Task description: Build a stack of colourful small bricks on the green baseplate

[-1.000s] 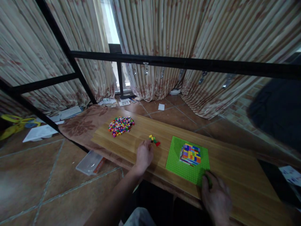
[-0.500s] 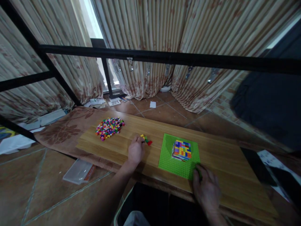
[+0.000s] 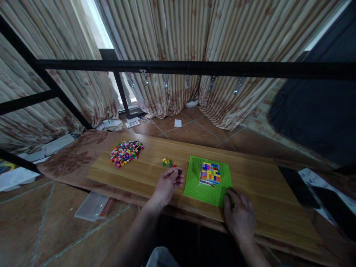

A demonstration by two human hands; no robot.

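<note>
A green baseplate [image 3: 194, 183] lies on the wooden board [image 3: 261, 185] and carries a square block of many-coloured bricks [image 3: 210, 173]. My right hand [image 3: 239, 216] rests on the plate's near right corner, fingers curled over its edge. My left hand [image 3: 168, 183] hovers just left of the plate with its fingertips pinched on a small dark brick [image 3: 179, 171]. A few loose yellow, green and red bricks [image 3: 167, 162] lie just beyond that hand. A heap of mixed bricks [image 3: 125, 152] sits at the board's far left.
The board lies on a brown patterned cloth [image 3: 69, 159] over a low table. A black metal frame bar [image 3: 194, 68] crosses above it. A clear plastic box [image 3: 91, 205] and papers lie on the tiled floor at left. A dark shape [image 3: 314, 111] fills the right.
My left hand has left the small cluster of loose bricks and moved right toward the green plate, now pinching a brick. My right hand stays on the plate's corner. The camera has shifted.
</note>
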